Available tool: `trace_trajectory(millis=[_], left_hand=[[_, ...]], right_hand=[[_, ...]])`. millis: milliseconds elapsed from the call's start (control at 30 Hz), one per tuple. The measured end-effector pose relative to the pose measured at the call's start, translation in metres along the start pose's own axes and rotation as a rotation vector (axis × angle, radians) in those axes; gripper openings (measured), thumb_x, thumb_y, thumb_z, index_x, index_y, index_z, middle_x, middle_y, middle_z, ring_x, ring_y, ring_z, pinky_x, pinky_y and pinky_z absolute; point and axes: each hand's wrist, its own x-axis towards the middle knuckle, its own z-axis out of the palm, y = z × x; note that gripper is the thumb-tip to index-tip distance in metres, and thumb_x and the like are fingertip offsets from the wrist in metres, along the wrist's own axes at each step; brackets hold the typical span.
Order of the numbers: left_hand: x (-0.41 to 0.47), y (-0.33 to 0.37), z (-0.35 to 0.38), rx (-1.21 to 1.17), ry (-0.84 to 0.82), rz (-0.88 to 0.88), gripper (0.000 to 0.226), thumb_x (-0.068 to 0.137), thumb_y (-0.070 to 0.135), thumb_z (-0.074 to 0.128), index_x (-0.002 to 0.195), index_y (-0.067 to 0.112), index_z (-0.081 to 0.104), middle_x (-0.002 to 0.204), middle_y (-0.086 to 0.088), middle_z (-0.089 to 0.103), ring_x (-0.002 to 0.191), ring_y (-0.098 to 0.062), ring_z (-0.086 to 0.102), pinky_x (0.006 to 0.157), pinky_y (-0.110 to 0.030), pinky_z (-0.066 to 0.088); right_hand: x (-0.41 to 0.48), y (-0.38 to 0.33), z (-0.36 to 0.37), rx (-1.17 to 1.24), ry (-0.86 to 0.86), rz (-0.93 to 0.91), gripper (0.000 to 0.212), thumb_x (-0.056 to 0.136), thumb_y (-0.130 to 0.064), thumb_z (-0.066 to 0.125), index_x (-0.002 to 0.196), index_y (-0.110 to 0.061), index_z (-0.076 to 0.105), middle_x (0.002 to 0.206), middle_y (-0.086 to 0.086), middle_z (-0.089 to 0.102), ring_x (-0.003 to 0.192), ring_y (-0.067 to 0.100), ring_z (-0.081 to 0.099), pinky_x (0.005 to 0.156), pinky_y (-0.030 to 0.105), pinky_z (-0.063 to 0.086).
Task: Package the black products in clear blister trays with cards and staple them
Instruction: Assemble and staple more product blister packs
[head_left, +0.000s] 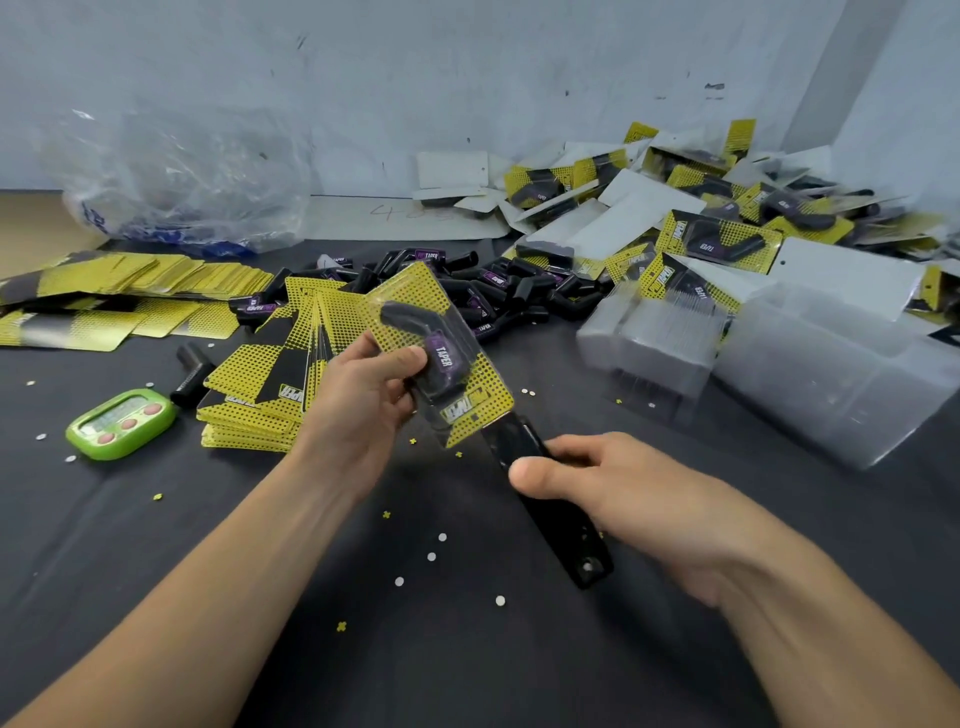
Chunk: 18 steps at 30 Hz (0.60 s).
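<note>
My left hand holds an assembled pack: a clear blister tray over a yellow-and-black card with a black product inside, thumb pressed on the blister. My right hand grips a black stapler, whose front end meets the pack's lower edge. Loose black products lie piled behind the pack. Yellow-and-black cards are fanned in a stack left of the pack. Stacks of empty clear blister trays stand to the right.
Finished packs are heaped at the back right against the wall. More cards lie spread at the left. A green timer sits near the left. A crumpled plastic bag rests at the back left. Small punch-outs dot the dark cloth.
</note>
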Motion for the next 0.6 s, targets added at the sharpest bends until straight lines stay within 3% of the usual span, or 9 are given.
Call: trace_trajectory(millis=[100,167,233,267,333,400,467,533,600], left_hand=[[0.003,0.003,-0.004,-0.053,0.09,-0.009,0.044,0.091,-0.006,0.054,0.131,0.012,0.051,0.096,-0.005,0.073,0.089,-0.022,0.07,0.082,-0.038,0.061],[0.001,0.004,-0.007,-0.058,0.053,-0.049,0.062,0.085,-0.003,0.054,0.144,0.014,0.044,0.094,-0.004,0.069,0.082,-0.02,0.066,0.083,-0.038,0.058],[-0.003,0.006,-0.006,-0.008,-0.106,-0.106,0.052,0.077,0.002,0.056,0.127,0.015,0.051,0.086,0.0,0.065,0.07,-0.015,0.062,0.07,-0.031,0.056],[-0.005,0.007,-0.005,-0.003,-0.199,-0.137,0.047,0.074,0.003,0.057,0.12,0.013,0.054,0.083,0.001,0.064,0.065,-0.013,0.06,0.063,-0.027,0.054],[-0.007,0.005,-0.004,-0.057,-0.332,-0.182,0.044,0.073,0.001,0.059,0.116,0.01,0.061,0.08,0.002,0.065,0.059,-0.01,0.06,0.054,-0.022,0.052],[-0.007,0.003,-0.004,-0.094,-0.399,-0.195,0.053,0.076,-0.001,0.06,0.126,0.013,0.063,0.083,0.001,0.069,0.059,-0.01,0.061,0.053,-0.02,0.051],[-0.008,0.003,-0.003,-0.098,-0.443,-0.182,0.056,0.078,-0.001,0.061,0.131,0.017,0.063,0.091,-0.002,0.072,0.065,-0.013,0.066,0.056,-0.022,0.055],[-0.007,0.002,-0.004,-0.113,-0.47,-0.18,0.048,0.079,-0.003,0.061,0.122,0.017,0.068,0.096,-0.005,0.073,0.076,-0.018,0.072,0.066,-0.029,0.06],[-0.006,0.002,-0.005,-0.08,-0.449,-0.16,0.033,0.082,0.001,0.06,0.105,0.018,0.075,0.096,-0.003,0.072,0.084,-0.02,0.071,0.077,-0.035,0.06]], right_hand=[[0.004,0.003,-0.012,-0.095,0.225,0.022,0.045,0.087,-0.054,0.063,0.082,-0.01,0.07,0.073,-0.008,0.068,0.072,0.012,0.065,0.076,0.032,0.048],[0.006,0.003,-0.014,-0.126,0.372,-0.024,0.044,0.089,-0.051,0.061,0.074,-0.01,0.061,0.067,-0.008,0.056,0.068,0.013,0.054,0.069,0.033,0.041],[0.007,0.002,-0.01,-0.202,0.507,-0.139,0.034,0.088,-0.055,0.065,0.095,-0.023,0.075,0.087,-0.019,0.067,0.087,0.006,0.061,0.077,0.029,0.042],[0.006,-0.001,-0.005,-0.231,0.579,-0.207,0.033,0.087,-0.055,0.066,0.108,-0.031,0.075,0.1,-0.021,0.068,0.097,0.002,0.06,0.082,0.025,0.041],[0.004,-0.007,0.004,-0.284,0.655,-0.357,0.035,0.085,-0.055,0.065,0.114,-0.037,0.072,0.105,-0.024,0.065,0.1,-0.003,0.054,0.08,0.015,0.038],[0.005,-0.014,0.011,-0.368,0.607,-0.475,0.025,0.087,-0.054,0.064,0.099,-0.034,0.072,0.095,-0.025,0.062,0.096,-0.002,0.05,0.078,0.012,0.034],[0.008,-0.017,0.018,-0.487,0.502,-0.525,0.026,0.089,-0.05,0.065,0.08,-0.026,0.067,0.089,-0.016,0.062,0.09,0.006,0.052,0.077,0.026,0.038],[0.013,-0.02,0.02,-0.489,0.41,-0.498,0.022,0.091,-0.04,0.066,0.08,-0.022,0.075,0.104,-0.013,0.067,0.095,0.01,0.056,0.085,0.032,0.041],[0.017,-0.021,0.018,-0.375,0.355,-0.448,0.018,0.091,-0.03,0.067,0.085,-0.018,0.08,0.116,-0.022,0.067,0.098,0.008,0.059,0.085,0.025,0.043]])
